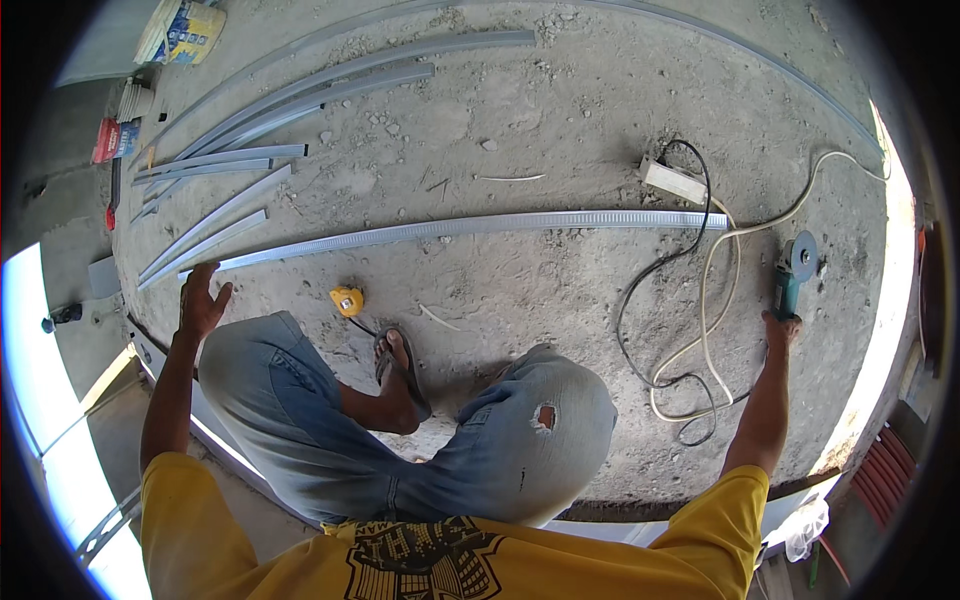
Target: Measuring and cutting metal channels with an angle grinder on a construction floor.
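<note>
My right hand (782,328) is closed around the rear of a green angle grinder (787,290), which lies on the floor at the right with its disc (801,256) pointing away from me. At the left, the fingertips of my left hand (203,303) rest on the near left end of a long silver metal channel (450,226). Its thumb stands apart from the fingers. The channel runs across the floor in front of my knees, its right end close to the cables. A yellow tape measure (347,300) sits beside my sandalled foot (402,365).
Several shorter metal channels (230,160) lie at the far left. A white power strip (674,182) sits beyond the long channel. Black cable (622,315) and white cable (703,330) loop between it and the grinder. Buckets (185,35) stand far left. Rubble dots the concrete floor (560,110).
</note>
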{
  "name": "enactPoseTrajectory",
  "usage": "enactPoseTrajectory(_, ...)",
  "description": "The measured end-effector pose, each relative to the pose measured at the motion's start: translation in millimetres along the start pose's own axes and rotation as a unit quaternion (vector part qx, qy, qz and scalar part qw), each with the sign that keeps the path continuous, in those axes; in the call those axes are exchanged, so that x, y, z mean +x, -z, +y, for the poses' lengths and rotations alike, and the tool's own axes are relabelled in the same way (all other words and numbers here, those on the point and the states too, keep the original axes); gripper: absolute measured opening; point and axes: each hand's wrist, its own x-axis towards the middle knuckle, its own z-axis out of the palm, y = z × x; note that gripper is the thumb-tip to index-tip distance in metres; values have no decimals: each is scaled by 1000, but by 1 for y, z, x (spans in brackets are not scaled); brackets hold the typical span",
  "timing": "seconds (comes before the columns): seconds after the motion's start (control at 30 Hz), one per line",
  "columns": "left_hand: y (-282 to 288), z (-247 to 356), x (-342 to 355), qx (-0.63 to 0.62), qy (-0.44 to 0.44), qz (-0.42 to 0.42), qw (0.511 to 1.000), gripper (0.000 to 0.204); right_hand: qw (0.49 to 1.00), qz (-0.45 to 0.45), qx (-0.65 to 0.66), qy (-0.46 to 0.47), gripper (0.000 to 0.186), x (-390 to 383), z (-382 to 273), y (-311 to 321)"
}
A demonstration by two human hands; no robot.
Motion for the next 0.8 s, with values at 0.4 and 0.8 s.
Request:
enactPoseTrajectory(0.4,18,-6,-32,4,53,-16,998,40,999,-13,-20,-28,87,-30,-35,-14)
enactPoseTrajectory(0.8,-11,10,-47,-69,9,43,997,39,984,-24,171,-49,79,-78,-41,15)
